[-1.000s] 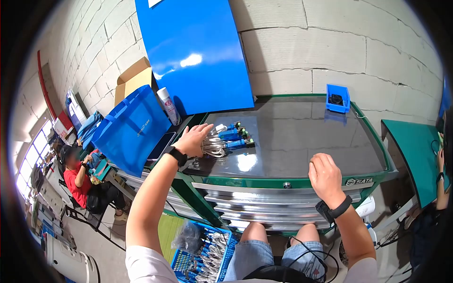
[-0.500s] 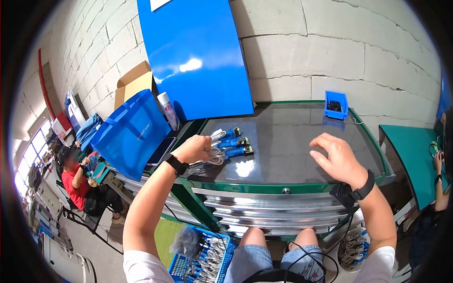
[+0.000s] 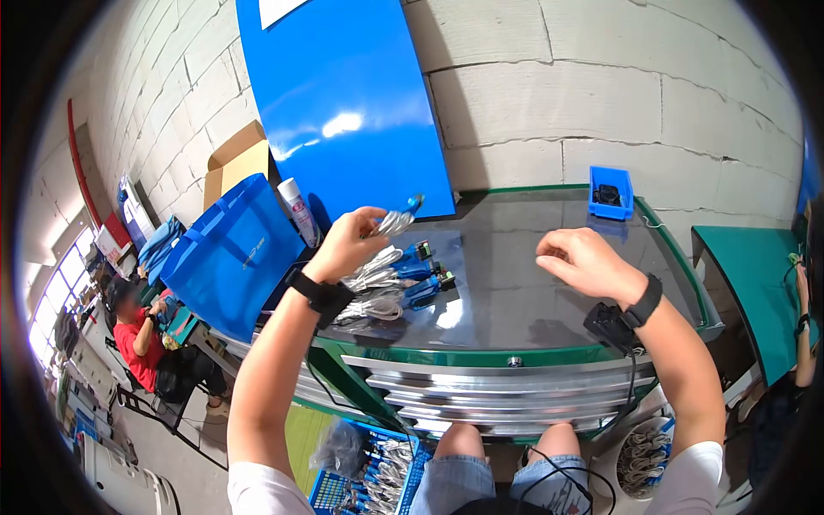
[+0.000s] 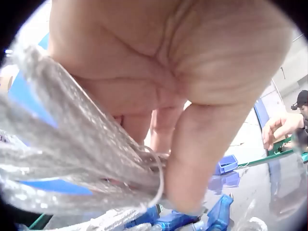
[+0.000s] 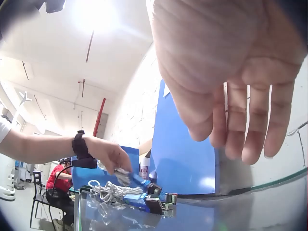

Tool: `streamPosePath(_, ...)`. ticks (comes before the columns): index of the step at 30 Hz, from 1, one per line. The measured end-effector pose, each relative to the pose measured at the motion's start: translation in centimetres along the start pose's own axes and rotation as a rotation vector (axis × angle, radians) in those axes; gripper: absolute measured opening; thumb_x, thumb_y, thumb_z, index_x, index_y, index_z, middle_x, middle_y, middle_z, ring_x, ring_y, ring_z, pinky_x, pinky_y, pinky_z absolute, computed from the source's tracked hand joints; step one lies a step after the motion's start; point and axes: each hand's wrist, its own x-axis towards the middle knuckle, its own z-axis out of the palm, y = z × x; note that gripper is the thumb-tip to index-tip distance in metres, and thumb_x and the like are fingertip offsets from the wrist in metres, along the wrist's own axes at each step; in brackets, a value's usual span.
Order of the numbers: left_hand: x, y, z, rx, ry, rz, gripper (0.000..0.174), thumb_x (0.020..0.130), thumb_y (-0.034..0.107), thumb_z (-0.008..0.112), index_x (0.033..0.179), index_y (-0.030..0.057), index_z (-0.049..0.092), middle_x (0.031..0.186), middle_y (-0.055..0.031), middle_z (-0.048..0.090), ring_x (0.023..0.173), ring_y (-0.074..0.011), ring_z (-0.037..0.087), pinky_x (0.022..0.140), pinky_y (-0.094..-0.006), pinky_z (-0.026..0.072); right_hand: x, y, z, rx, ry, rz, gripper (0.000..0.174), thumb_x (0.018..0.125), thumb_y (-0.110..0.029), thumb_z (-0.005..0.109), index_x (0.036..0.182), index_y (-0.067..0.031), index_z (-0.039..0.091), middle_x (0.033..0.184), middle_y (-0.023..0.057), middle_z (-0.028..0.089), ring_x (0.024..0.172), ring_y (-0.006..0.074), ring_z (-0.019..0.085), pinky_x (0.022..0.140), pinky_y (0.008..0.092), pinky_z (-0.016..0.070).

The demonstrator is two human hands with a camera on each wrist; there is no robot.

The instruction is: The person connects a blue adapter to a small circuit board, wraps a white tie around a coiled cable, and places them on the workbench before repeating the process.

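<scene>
My left hand [image 3: 345, 247] pinches a coiled grey cable [image 3: 395, 223] with a blue connector at its end, held up over the cabinet top. In the left wrist view the coil [image 4: 91, 139] fans out from the fingers, bound by a thin tie. Below it lies a pile of similar cables [image 3: 373, 283], their blue connectors [image 3: 421, 292] pointing right. My right hand [image 3: 592, 262] hovers over the right part of the cabinet top with nothing in it. Its fingers [image 5: 257, 115] hang loosely down in the right wrist view.
The green-edged tool cabinet [image 3: 515, 300] has a dark, glossy top. A blue bag [image 3: 232, 257] and spray can [image 3: 299, 210] stand left, a small blue bin [image 3: 611, 193] at back right. Below are a blue crate [image 3: 416, 468] and a white bucket [image 3: 611, 472] of cables. A person [image 3: 142, 335] sits left.
My left hand has closed on a cable from the pile and raised it. My right hand has moved back from the cabinet's front edge, over its top, and its fingers have loosened.
</scene>
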Motion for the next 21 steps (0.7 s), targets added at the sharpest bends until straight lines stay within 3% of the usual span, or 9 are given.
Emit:
streamPosePath(3, 2.2, 2.1, 4.1, -0.297, 0.113, 0.079, 0.047, 0.079, 0.003, 0.068, 0.121, -0.0078, 0.050, 0.096, -0.0137, 0.064, 0.087, -0.0169, 0.061, 0.078, -0.0290, 0.0486, 1.7, -0.2, 0.5, 0.137, 0.042, 0.013, 0.032, 0.086, -0.028, 0.059, 0.091, 0.0037, 0.062, 0.082, 0.0196, 0.065, 0.078, 0.0316, 0.065, 0.071, 0.0367, 0.0505)
streamPosePath(4, 2.9, 3.4, 5.7, -0.301, 0.135, 0.102, 0.046, 0.078, 0.003, 0.068, 0.119, -0.0072, 0.050, 0.096, -0.0136, 0.064, 0.087, -0.0171, 0.061, 0.078, -0.0294, 0.0486, 2.5, 0.5, 1.1, 0.188, 0.064, 0.016, 0.040, 0.087, -0.033, 0.060, 0.099, 0.0051, 0.059, 0.086, 0.0162, 0.066, 0.081, 0.0260, 0.065, 0.075, 0.0329, 0.0494)
streamPosePath(5, 3.4, 4.8, 7.5, -0.308, 0.157, 0.122, 0.045, 0.077, 0.002, 0.069, 0.118, -0.0066, 0.051, 0.097, -0.0136, 0.064, 0.088, -0.0173, 0.061, 0.079, -0.0298, 0.0487, 3.2, 0.7, 1.6, 0.178, 0.066, 0.026, 0.040, 0.087, -0.033, 0.060, 0.099, 0.0051, 0.059, 0.086, 0.0162, 0.066, 0.081, 0.0260, 0.065, 0.075, 0.0329, 0.0494)
streamPosePath(7, 4.8, 6.6, 10.9, -0.363, 0.106, 0.189, 0.042, 0.077, 0.001, 0.068, 0.116, -0.0024, 0.052, 0.101, -0.0096, 0.063, 0.093, -0.0154, 0.060, 0.084, -0.0285, 0.0469, 4.4, 0.9, 2.2, 0.658, 0.150, 0.100, 0.039, 0.087, -0.028, 0.062, 0.108, 0.0035, 0.055, 0.092, 0.0089, 0.064, 0.086, 0.0177, 0.062, 0.079, 0.0302, 0.0474)
streamPosePath(10, 6.2, 8.5, 13.8, -0.299, -0.023, 0.184, 0.044, 0.077, 0.004, 0.070, 0.117, -0.0009, 0.051, 0.110, -0.0099, 0.060, 0.104, -0.0183, 0.056, 0.088, -0.0326, 0.0471, 6.0, 4.0, 2.5, 0.829, 0.171, 0.250, 0.035, 0.086, -0.020, 0.063, 0.112, 0.0008, 0.053, 0.095, 0.0038, 0.061, 0.087, 0.0119, 0.058, 0.080, 0.0277, 0.0457)
streamPosePath(13, 7.8, 7.4, 15.4, -0.294, -0.127, 0.194, 0.044, 0.078, 0.006, 0.070, 0.117, -0.0007, 0.052, 0.113, -0.0101, 0.059, 0.106, -0.0191, 0.054, 0.089, -0.0334, 0.0470, 5.7, 6.6, 1.8, 0.949, 0.274, 0.303, 0.029, 0.085, -0.014, 0.062, 0.109, -0.0006, 0.054, 0.091, 0.0041, 0.061, 0.083, 0.0111, 0.058, 0.075, 0.0263, 0.0458)
streamPosePath(14, 8.2, 6.8, 15.7, -0.297, -0.206, 0.196, 0.044, 0.079, 0.007, 0.070, 0.118, -0.0006, 0.053, 0.115, -0.0102, 0.058, 0.106, -0.0195, 0.054, 0.090, -0.0335, 0.0469, 5.4, 7.1, 1.4, 0.968, 0.276, 0.342, 0.022, 0.087, -0.011, 0.055, 0.108, -0.0030, 0.054, 0.092, 0.0021, 0.059, 0.083, 0.0090, 0.055, 0.075, 0.0250, 0.0453)
streamPosePath(17, 8.3, 5.7, 16.3, -0.286, -0.229, 0.149, 0.042, 0.080, 0.009, 0.069, 0.118, -0.0008, 0.054, 0.117, -0.0098, 0.057, 0.106, -0.0196, 0.054, 0.090, -0.0332, 0.0467, 5.7, 8.8, 0.5, 0.798, 0.278, 0.316, 0.027, 0.085, -0.008, 0.052, 0.111, -0.0020, 0.055, 0.089, 0.0012, 0.058, 0.081, 0.0086, 0.054, 0.073, 0.0240, 0.0446)
streamPosePath(21, 9.0, 3.0, 16.5, -0.669, -0.205, -0.063, 0.054, 0.084, 0.012, 0.066, 0.129, -0.0022, 0.039, 0.117, -0.0165, 0.056, 0.102, -0.0193, 0.056, 0.088, -0.0323, 0.0476, 6.1, 9.4, 0.3, 0.647, 0.219, 0.216, 0.028, 0.082, -0.006, 0.049, 0.108, -0.0004, 0.056, 0.084, -0.0009, 0.055, 0.074, 0.0064, 0.049, 0.068, 0.0215, 0.0422)
